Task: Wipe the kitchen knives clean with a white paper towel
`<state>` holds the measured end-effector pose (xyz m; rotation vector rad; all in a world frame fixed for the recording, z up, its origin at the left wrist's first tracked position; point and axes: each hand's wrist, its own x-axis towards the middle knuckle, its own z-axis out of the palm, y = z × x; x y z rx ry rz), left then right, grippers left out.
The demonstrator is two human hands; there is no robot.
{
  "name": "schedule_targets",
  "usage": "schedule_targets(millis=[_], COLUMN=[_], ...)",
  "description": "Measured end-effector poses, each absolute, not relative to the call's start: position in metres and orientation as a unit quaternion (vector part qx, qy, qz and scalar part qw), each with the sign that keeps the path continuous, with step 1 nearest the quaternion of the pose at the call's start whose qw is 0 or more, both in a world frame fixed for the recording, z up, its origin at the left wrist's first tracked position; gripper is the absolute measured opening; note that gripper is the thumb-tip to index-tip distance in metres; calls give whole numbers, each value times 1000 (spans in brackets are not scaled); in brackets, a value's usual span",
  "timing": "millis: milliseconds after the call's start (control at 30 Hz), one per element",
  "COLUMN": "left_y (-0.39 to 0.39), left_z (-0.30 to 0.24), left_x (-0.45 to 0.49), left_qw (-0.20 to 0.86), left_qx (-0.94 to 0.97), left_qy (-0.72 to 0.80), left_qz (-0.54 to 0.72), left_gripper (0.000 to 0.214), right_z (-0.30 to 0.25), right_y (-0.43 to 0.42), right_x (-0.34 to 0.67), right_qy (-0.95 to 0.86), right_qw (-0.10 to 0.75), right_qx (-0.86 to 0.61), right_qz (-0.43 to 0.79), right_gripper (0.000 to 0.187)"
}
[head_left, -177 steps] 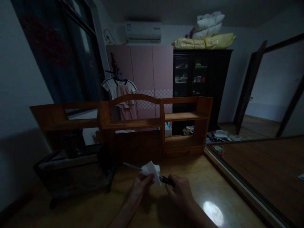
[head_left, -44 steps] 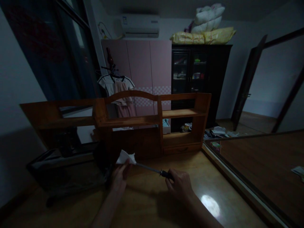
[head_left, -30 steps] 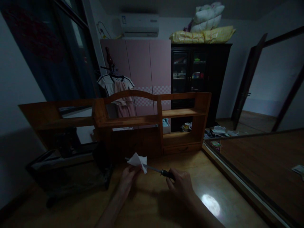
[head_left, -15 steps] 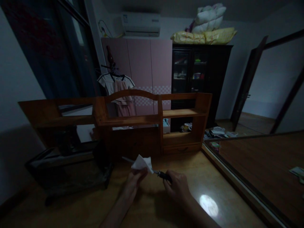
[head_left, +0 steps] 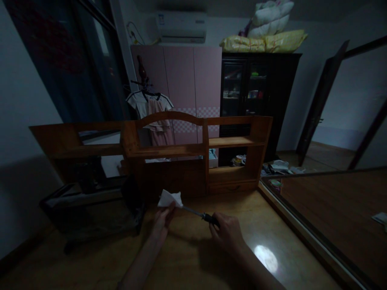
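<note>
In my right hand (head_left: pixel 228 231) is a tool with a black handle (head_left: pixel 211 219) and a long thin metal shaft (head_left: pixel 192 211). The fingers are wrapped round the handle, and the shaft points left and slightly away from me. My left hand (head_left: pixel 163 219) pinches a white tissue (head_left: pixel 170 199) round the far part of the shaft. The tissue hides the tip. Both hands are above the wooden desk top (head_left: pixel 187 257). The exact kind of tool cannot be made out in the dim light.
A wooden shelf unit (head_left: pixel 169 151) stands along the back of the desk. On the left is a dark glass-sided tank (head_left: pixel 90 213). A raised edge (head_left: pixel 290 219) runs down the right side, beside a brown surface (head_left: pixel 326 197). A round light patch (head_left: pixel 266 258) shines on the desk.
My left hand has slid the tissue left along the shaft, away from the handle. More shaft shows near the handle, and the tip that stuck out is now covered. My right hand has barely moved.
</note>
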<state>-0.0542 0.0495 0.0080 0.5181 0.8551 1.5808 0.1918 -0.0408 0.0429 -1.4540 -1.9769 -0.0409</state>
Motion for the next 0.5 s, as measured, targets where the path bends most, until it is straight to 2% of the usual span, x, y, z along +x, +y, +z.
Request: schedule_targets(millis=[200,500], left_y=[57,60], left_z=[1,9], left_x=[-65,-77], left_qw=[593,561], left_qx=[172,153], left_qy=[358,366], left_qz=[701,726], left_gripper=[17,20], right_z=[44,42], right_y=[-35,-34], right_x=[200,205], right_qy=[-787,-768], right_qw=[304,272], right_qx=[-537,-579], right_qz=[10,-26], right_gripper=[5,5])
